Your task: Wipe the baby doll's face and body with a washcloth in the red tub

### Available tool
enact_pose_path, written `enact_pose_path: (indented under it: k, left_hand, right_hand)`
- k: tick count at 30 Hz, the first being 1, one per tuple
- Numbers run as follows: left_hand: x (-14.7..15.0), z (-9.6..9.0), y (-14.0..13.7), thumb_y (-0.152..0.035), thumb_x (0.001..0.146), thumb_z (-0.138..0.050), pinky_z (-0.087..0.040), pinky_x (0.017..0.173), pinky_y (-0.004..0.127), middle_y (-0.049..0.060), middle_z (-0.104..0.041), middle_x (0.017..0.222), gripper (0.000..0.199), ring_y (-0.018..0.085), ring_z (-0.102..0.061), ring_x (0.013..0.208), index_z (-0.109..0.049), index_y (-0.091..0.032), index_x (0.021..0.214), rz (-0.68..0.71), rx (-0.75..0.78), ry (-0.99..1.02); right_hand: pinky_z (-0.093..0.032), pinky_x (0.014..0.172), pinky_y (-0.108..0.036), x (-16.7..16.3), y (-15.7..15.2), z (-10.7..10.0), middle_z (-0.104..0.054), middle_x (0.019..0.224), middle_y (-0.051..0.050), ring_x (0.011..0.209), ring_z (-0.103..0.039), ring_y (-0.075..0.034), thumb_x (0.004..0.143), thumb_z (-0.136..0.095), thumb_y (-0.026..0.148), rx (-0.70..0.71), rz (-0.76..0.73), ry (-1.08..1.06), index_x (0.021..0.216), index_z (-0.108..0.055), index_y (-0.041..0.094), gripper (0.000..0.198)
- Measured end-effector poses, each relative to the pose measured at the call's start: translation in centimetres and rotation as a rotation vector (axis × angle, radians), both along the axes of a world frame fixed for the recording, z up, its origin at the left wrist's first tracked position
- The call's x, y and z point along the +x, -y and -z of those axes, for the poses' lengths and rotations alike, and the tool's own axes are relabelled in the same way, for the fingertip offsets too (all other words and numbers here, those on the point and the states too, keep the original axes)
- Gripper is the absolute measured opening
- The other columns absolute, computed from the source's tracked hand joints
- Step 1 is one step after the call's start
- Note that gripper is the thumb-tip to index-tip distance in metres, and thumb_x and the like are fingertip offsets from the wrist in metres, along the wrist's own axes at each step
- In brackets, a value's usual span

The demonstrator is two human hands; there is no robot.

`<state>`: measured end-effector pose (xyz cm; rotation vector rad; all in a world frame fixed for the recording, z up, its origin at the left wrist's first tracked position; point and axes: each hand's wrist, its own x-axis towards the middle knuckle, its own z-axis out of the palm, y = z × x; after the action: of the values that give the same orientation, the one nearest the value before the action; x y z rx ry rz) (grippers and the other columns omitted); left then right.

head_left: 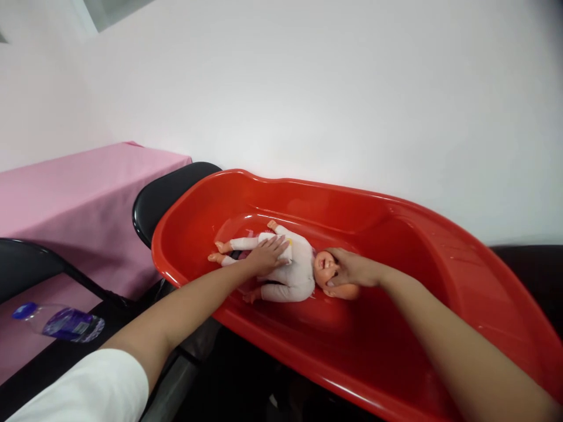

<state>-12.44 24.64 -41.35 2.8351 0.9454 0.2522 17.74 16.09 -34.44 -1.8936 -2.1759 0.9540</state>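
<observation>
- The red tub (pixel 378 234) is a long, glossy plastic basin with a rounded rim; its near right end runs out of the picture, and what it rests on is lost in shadow below it.
- The pink cloth (pixel 88 193) lies smooth and matte over a worktop to the left of the tub, cut off at the left edge.
- A black chair (pixel 162 196) with a shiny rounded back stands against the tub's left end, mostly hidden behind the rim.
- The doll (pixel 290 266) lies on its back on the tub's floor, head toward the right, legs toward the left end. It has a hard, peach-coloured plastic head and limbs and a soft white cloth body; a dark patch near its legs is too small to make out.
- The left hand (pixel 266 255) rests flat, fingers spread, on the doll's belly, covering part of a small white pad there.
- The right hand (pixel 352 269) is curled around the doll's head, hiding its top.
- A clear plastic bottle (pixel 61 322) with a blue cap lies on its side, well left of the tub.
</observation>
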Motion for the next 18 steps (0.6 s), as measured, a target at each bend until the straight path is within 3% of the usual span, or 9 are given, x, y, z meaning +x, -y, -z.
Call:
enact_pose_path:
  k: [6,12,15,18]
  left_hand:
    - [-3.2,0.4,-3.3,-0.047,0.11,-0.039,-0.025,0.131,0.049,0.013,-0.032,0.175,0.063,0.03,-0.028,0.162,-0.036,-0.017,0.166,-0.221,0.001,-0.153]
    - [-6.2,0.3,-5.0,-0.044,0.111,-0.036,-0.038,0.123,0.055,0.019,-0.054,0.16,0.056,0.035,-0.048,0.15,-0.046,-0.016,0.158,-0.479,0.005,-0.184]
    - [-6.2,-1.2,-5.0,-0.037,0.111,-0.034,-0.05,0.108,0.055,0.026,-0.069,0.135,0.049,0.039,-0.062,0.133,-0.061,-0.007,0.139,-0.592,0.041,-0.185]
    - [-4.7,-3.8,-3.7,-0.034,0.11,-0.036,-0.052,0.103,0.051,0.022,-0.073,0.123,0.043,0.036,-0.067,0.124,-0.066,-0.01,0.129,-0.534,0.097,-0.168]
  right_hand:
    - [-0.054,0.1,-0.042,0.1,-0.1,-0.1,-0.067,0.132,-0.012,0.12,-0.065,-0.035,0.063,-0.087,0.048,-0.024,-0.005,0.006,0.132,-0.059,0.026,0.077]
    - [-0.055,0.097,-0.038,0.0,0.1,-0.4,-0.068,0.132,-0.011,0.115,-0.067,-0.031,0.066,-0.085,0.042,-0.062,-0.005,-0.034,0.133,-0.057,0.026,0.074]
    - [-0.055,0.098,-0.039,0.0,0.1,-0.5,-0.068,0.132,-0.011,0.116,-0.066,-0.031,0.065,-0.086,0.046,-0.055,0.003,-0.016,0.134,-0.056,0.026,0.077]
    - [-0.055,0.098,-0.038,-0.1,0.1,-0.9,-0.068,0.132,-0.009,0.116,-0.066,-0.03,0.066,-0.086,0.048,-0.069,-0.002,-0.022,0.134,-0.056,0.028,0.077]
